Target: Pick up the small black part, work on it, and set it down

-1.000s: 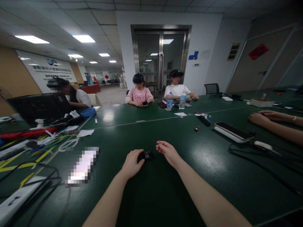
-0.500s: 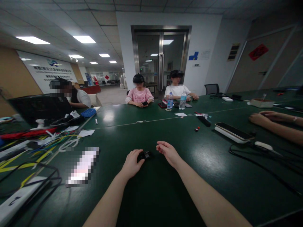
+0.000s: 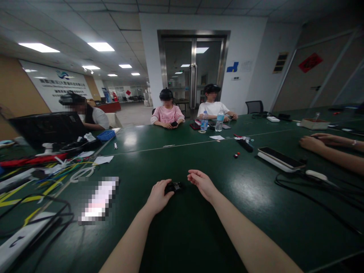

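My left hand (image 3: 158, 194) is closed round the left end of a small black device (image 3: 176, 186) on the dark green table (image 3: 182, 227). The thumb lies along its near side and the fingers along its far side. Pale markings show on the device's right part; the rest is hidden under my fingers, and its kind cannot be made out. Just to the right, my right hand (image 3: 202, 184) is held on its side with loosely bent fingers pointing left. It is apart from the device, and nothing shows in it.
To my left lie a blurred-out bright phone-like slab (image 3: 100, 200), tangled cables (image 3: 82, 173) and a white power strip (image 3: 25, 239). At right are a phone on a white box (image 3: 280, 159) and black cords. A person's hands (image 3: 315, 144) rest beyond. Water bottles (image 3: 219, 120) stand before seated people.
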`<move>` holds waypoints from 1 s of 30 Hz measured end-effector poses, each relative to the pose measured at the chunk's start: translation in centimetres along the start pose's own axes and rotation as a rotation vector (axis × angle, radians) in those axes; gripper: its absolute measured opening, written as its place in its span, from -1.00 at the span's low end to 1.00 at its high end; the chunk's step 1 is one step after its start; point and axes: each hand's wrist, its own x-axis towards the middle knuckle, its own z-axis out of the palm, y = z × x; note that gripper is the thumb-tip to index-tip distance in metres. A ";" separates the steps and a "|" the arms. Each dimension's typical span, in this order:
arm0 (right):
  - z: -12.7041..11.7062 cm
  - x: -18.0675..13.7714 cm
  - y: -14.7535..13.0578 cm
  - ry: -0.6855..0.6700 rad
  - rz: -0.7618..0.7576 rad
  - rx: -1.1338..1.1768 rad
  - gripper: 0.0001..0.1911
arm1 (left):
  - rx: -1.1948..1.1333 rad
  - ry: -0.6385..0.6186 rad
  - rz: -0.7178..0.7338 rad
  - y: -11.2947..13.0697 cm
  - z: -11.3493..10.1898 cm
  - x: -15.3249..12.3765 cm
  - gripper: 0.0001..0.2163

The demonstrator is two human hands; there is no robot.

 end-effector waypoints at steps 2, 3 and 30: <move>0.0 -0.1 -0.1 -0.001 0.001 0.000 -0.73 | 0.002 -0.002 0.004 0.1 -0.1 0.0 -0.60; 0.0 -0.1 -0.1 -0.004 0.000 0.001 -0.73 | 0.002 -0.001 0.009 0.2 -0.1 -0.1 -0.61; 0.1 0.1 0.0 0.011 0.006 0.014 -0.71 | 0.011 -0.017 -0.008 0.5 -0.3 -0.2 -0.58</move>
